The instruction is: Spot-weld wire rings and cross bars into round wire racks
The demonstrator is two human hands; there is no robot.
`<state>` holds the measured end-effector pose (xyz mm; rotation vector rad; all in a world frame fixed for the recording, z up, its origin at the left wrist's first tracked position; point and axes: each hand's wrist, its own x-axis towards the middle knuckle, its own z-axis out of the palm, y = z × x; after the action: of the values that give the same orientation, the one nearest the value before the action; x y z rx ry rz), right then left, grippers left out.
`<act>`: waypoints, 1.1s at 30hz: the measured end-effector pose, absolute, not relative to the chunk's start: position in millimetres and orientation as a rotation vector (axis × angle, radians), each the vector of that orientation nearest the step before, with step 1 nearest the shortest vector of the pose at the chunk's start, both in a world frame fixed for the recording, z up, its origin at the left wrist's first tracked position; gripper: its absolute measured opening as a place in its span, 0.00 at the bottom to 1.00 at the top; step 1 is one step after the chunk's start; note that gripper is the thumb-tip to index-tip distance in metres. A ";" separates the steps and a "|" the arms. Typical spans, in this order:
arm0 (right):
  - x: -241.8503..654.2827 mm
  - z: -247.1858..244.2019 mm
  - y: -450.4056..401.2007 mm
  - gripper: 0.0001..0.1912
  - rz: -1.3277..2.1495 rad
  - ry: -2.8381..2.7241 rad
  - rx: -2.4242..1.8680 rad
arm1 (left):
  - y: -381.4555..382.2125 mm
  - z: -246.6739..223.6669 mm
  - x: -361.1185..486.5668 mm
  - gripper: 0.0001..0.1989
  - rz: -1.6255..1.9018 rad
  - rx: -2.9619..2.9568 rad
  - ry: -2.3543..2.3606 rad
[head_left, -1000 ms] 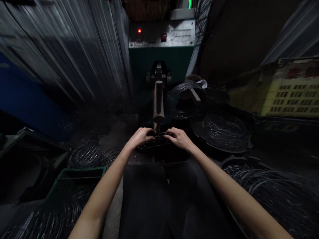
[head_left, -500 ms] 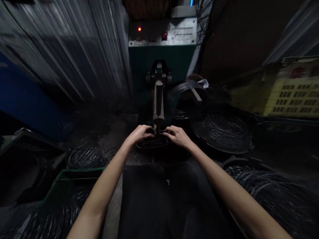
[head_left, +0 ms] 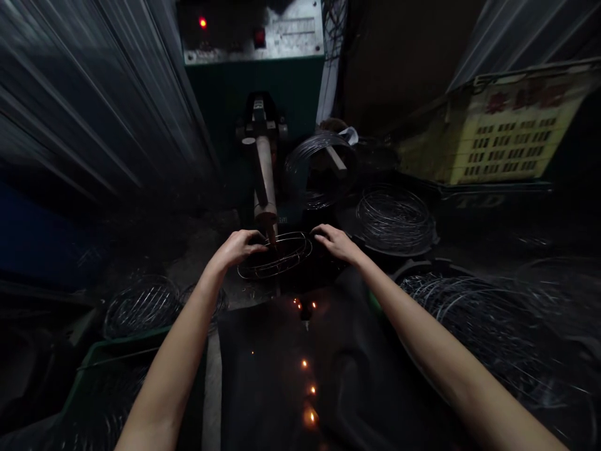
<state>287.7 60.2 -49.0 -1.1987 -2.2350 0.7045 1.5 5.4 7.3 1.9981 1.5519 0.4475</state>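
Observation:
A round wire frame (head_left: 298, 257) made of thin rings sits tilted under the electrode tip (head_left: 271, 233) of a spot welder. My left hand (head_left: 239, 248) is at the frame's left side, thumb and fingers closed around its wire close to the tip; the exact grip is dark. Just off the frame's right edge is my right hand (head_left: 334, 242), fingers slightly apart and holding nothing I can see. Glowing sparks (head_left: 308, 416) are scattered over the dark apron (head_left: 272, 382) on my lap.
The green welder body (head_left: 253, 81) stands ahead, its panel light red. Wire coils hang and lie to the right, near a yellow crate (head_left: 507, 144). Piles of wire rings (head_left: 469, 319) lie at right, and a green crate (head_left: 94, 357) with wire stands at left.
My right hand has come away from the wire frame, which has turned and tilted in my left hand. Sparks have appeared over the apron. The view has shifted right and down.

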 end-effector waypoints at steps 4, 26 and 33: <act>283.9 -45.9 71.0 0.14 0.691 -2.323 -1.117 | -3.6 6.7 -2.3 0.17 0.478 2.009 1.563; 240.5 -23.0 43.5 0.13 0.768 -2.967 -0.804 | -48.6 -18.2 27.0 0.19 0.122 2.350 1.574; 235.5 5.6 32.0 0.23 0.799 -3.079 -0.882 | -35.7 -28.3 13.2 0.15 0.214 2.233 1.528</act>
<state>235.5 32.0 5.6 -0.8817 -3.0788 0.7987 13.2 -35.7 -28.3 2.2333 1.5284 0.2137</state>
